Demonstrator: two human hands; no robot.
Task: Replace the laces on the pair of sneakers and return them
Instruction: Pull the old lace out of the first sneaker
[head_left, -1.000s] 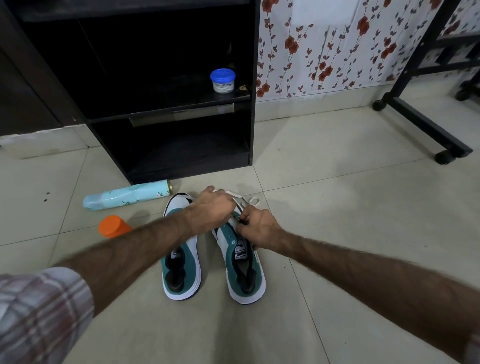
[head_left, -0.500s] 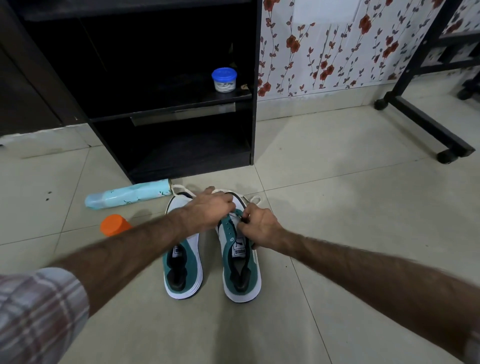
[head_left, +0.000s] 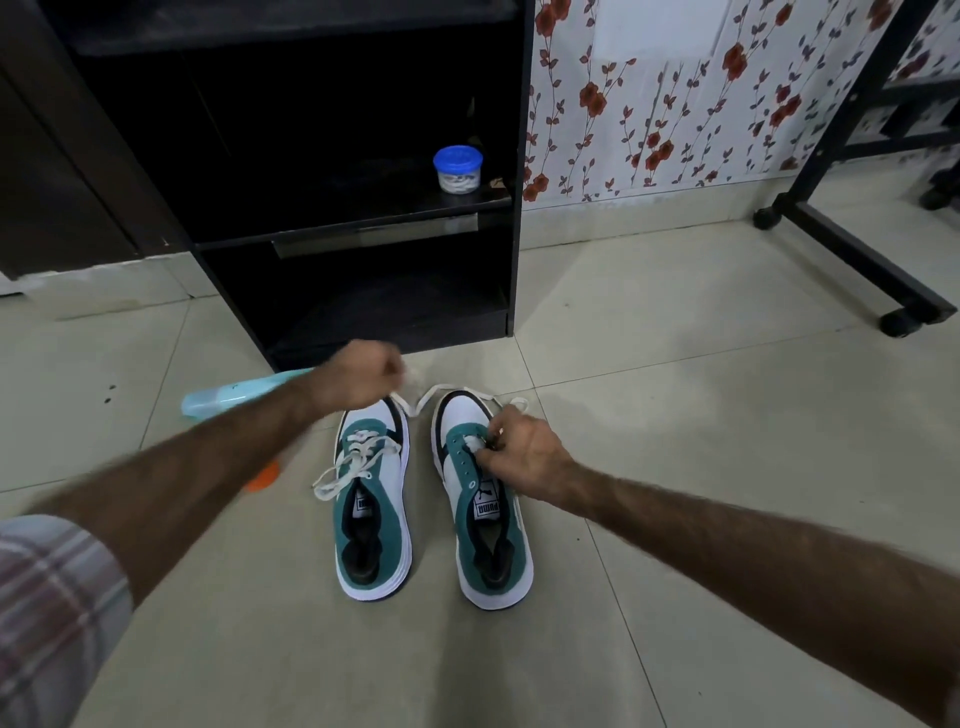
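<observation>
Two teal-and-white sneakers stand side by side on the tiled floor, toes pointing away from me. The left sneaker (head_left: 373, 512) has a loose white lace through its eyelets. The right sneaker (head_left: 485, 519) shows mostly bare eyelets. A white lace (head_left: 431, 400) runs from the right sneaker's toe area up to my left hand (head_left: 358, 382), which is fisted around its end beyond the left sneaker's toe. My right hand (head_left: 519, 457) pinches the lace at the right sneaker's upper eyelets.
A black shelf unit (head_left: 358, 218) stands just beyond the shoes, with a blue-lidded tub (head_left: 457, 169) on its shelf. A pale blue bottle (head_left: 234, 397) lies on the floor at left, an orange cap (head_left: 265, 478) beside my left forearm. A black wheeled frame (head_left: 852, 249) stands at right.
My left hand has pulled away from the right sneaker toward the upper left, drawing the lace out. The left sneaker's lace is now uncovered. My right hand stays at the right sneaker's eyelets.
</observation>
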